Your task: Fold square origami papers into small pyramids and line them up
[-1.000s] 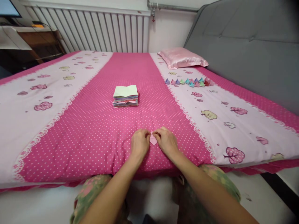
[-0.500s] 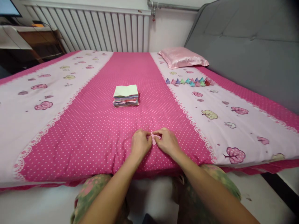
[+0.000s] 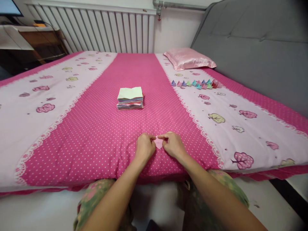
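Note:
A small pink folded paper (image 3: 158, 143) lies at the near edge of the bed, its lower end coming to a point and crease lines showing on its face. My left hand (image 3: 145, 147) pinches its left side between thumb and fingers. On the opposite side, my right hand (image 3: 172, 145) grips the upper right edge with curled fingers. Farther up the bed, a stack of coloured paper sheets (image 3: 130, 98) has a pale, creased sheet on top. Several small folded paper pieces (image 3: 198, 84) in mixed colours stand in rows to the right.
The bed has a pink dotted cover (image 3: 101, 134) with pale printed side bands. A pink pillow (image 3: 189, 59) lies near the grey headboard (image 3: 250, 48). Behind the bed is a white radiator (image 3: 96, 29). A desk (image 3: 38, 38) with a screen is at the far left.
My thumbs and fingers have shifted slightly apart, so more of the pink paper's face shows between my hands. The stack and the folded pieces rest as before.

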Tool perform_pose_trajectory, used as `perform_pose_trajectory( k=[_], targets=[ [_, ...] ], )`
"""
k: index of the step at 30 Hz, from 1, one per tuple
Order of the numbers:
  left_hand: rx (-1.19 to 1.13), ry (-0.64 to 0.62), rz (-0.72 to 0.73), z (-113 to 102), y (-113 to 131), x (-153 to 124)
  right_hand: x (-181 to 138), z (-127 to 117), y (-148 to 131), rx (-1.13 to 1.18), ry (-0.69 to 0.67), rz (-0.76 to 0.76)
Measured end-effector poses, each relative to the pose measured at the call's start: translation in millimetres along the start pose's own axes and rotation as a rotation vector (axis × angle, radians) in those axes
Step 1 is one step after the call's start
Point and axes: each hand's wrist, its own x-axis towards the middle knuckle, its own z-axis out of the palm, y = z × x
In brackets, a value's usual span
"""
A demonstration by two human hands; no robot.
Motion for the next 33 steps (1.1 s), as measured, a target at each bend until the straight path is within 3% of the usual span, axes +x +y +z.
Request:
perform_pose_trajectory(
  k=[8, 15, 23, 29, 33],
  targets=[
    [0.040, -0.057, 0.007, -4.3, 1.4, -1.1, 0.3, -4.6, 1.9, 0.015, -0.049, -0.029],
    [0.093, -0.115, 0.150, -14.7, -5.2, -3.4, 3.6, -13.6, 10.7, 0.034, -0.130, -0.193],
    [0.085, -0.126, 0.259, -19.2, -10.1, -5.1, 3.9, -16.1, 10.1, 0.001, -0.075, -0.277],
    [-0.046, -0.037, 0.317, -22.7, -9.7, -5.0, 0.5, -17.3, -0.8, 0.177, 0.079, -0.299],
    [-0.291, 0.033, 0.250, -24.3, -7.4, -5.9, -0.7, -20.0, -4.1, 0.328, 0.062, -0.257]
  ],
)
